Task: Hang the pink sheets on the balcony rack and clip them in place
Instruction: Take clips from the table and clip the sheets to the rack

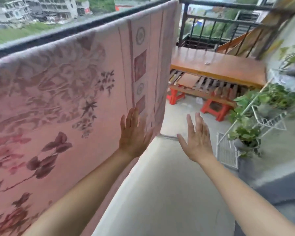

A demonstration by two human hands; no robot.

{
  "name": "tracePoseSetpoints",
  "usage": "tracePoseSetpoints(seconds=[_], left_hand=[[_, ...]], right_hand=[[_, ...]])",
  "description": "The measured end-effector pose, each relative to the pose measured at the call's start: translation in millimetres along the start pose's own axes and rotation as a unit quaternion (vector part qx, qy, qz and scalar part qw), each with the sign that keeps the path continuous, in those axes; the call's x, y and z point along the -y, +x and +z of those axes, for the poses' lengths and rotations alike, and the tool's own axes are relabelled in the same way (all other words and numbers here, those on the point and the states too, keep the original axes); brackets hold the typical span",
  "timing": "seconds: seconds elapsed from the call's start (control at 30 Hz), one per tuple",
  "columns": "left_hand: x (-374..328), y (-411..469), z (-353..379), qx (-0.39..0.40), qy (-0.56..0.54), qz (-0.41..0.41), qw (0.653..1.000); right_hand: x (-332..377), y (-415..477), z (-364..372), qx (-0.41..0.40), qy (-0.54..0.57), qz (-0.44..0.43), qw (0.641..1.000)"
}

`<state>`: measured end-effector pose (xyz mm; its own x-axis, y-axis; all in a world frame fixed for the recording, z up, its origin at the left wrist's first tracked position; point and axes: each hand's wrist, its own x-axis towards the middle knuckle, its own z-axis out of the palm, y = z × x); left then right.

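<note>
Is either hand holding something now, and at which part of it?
Nothing is held. The left hand is flat and open in front of the pink sheet, the right hand open in the air.

Soft, bright daylight, faint shadows. Past the right hand (197, 142), railing (220, 5) and plants (245, 133) smear with motion blur; edge lines bow.

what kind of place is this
Most likely a home balcony, high up: a pink sheet hangs over the dark railing, buildings lie below beyond it, and potted plants sit on a white wire stand at the right.
</note>
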<state>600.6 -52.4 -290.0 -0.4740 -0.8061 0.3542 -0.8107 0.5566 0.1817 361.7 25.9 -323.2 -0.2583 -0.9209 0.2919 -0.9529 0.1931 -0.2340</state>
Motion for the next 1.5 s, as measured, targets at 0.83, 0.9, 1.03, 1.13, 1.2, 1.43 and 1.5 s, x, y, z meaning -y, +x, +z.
tracePoseSetpoints(seconds=[0.83, 0.9, 1.03, 1.13, 1.2, 1.43, 1.5], left_hand=[[-85, 562, 181, 0.083, 0.028, -0.008, 0.996], [-59, 598, 196, 0.089, 0.024, -0.026, 0.995], [-22, 677, 230, 0.09, 0.022, -0.028, 0.995], [3, 732, 240, 0.105, 0.018, -0.033, 0.994], [10, 774, 247, 0.122, 0.021, -0.025, 0.992], [-11, 863, 271, 0.186, 0.012, 0.011, 0.982], [-24, 876, 288, 0.204, 0.013, 0.015, 0.979]], right_hand=[[-283, 486, 23, 0.033, 0.02, 0.139, 0.989], [-276, 533, 36, 0.046, 0.011, 0.132, 0.99], [-273, 615, 65, 0.063, -0.005, 0.138, 0.988], [-266, 669, 76, 0.078, -0.026, 0.142, 0.986], [-270, 710, 77, 0.083, -0.03, 0.152, 0.984], [-307, 787, 80, 0.117, -0.02, 0.18, 0.976], [-325, 799, 89, 0.14, -0.019, 0.173, 0.975]])
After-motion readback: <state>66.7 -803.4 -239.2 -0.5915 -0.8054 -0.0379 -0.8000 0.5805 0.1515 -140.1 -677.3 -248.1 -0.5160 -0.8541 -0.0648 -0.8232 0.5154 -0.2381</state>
